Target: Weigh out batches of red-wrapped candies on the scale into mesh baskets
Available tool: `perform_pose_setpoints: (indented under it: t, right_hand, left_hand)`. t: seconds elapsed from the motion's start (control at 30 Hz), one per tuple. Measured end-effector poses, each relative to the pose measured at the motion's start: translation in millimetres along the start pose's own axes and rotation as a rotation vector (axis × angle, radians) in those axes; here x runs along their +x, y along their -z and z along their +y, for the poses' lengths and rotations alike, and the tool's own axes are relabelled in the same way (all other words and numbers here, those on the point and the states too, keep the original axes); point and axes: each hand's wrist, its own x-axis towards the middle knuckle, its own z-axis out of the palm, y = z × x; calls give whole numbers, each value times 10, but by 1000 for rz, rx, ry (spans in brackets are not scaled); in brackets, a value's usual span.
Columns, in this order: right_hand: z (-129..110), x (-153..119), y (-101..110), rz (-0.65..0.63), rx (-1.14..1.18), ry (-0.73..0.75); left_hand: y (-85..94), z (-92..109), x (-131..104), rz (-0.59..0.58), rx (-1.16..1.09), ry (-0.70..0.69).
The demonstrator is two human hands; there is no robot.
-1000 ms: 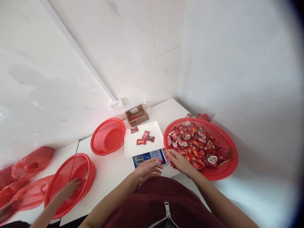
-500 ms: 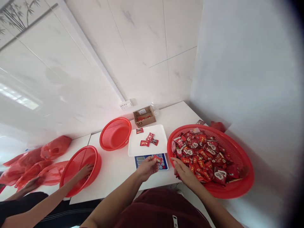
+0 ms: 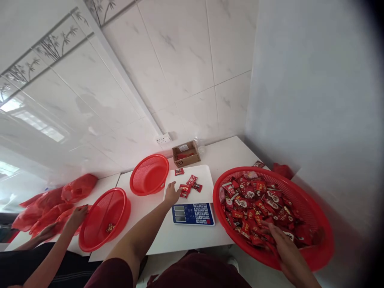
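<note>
My left hand (image 3: 173, 195) reaches over the white tray (image 3: 204, 172) of a weighing scale, its fingers apart. Its fingertips are beside a red snack packet (image 3: 185, 191) on the tray. A few more small packets, including a spotted red one (image 3: 192, 180) and a dark red one (image 3: 197, 187), lie close by. My right hand (image 3: 285, 248) is inside the large red basket (image 3: 325, 240), fingers stretched out among many wrapped snack packets (image 3: 249, 204). Some of its fingertips are hard to make out among the wrappers. The scale's blue keypad panel (image 3: 193, 214) faces me.
An open cardboard box (image 3: 186, 154) stands behind the tray near the wall. Two red baskets (image 3: 150, 175) (image 3: 103, 220) are to the left. A co-worker's hand (image 3: 78, 216) is near red plastic bags (image 3: 79, 188). A wall borders the right side.
My left hand has moved forward from over the keypad to the tray and let go of a small packet. My right hand has moved right, into the basket. The co-worker's hand has left the near basket.
</note>
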Motion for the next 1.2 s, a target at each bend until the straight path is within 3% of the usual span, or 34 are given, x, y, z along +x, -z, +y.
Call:
perform_pose_setpoints:
  t: [0.33,0.47,0.63,0.87,1.03,1.2]
  right_hand:
    - [148,-232,-79,-28,54,-31]
    - [208,-338,-37,69,89,-76]
    - [274,-465,-143,168,95,-71]
    - [276,-638,-612,135,65,25]
    - [303,-758,-836,115,41,38]
    - [353,-821,-890,133,26,25]
  left_hand:
    - [-173,262,628,-40,387,-192]
    - [-281,316,819,-86,453,-188]
    - [-407,251,629,-207,485,-337]
    - [-465,172,238,-245,472,-591]
    - [-484,58,219,-269,521,-903]
    - [-341,-71,291,-275,494,-981]
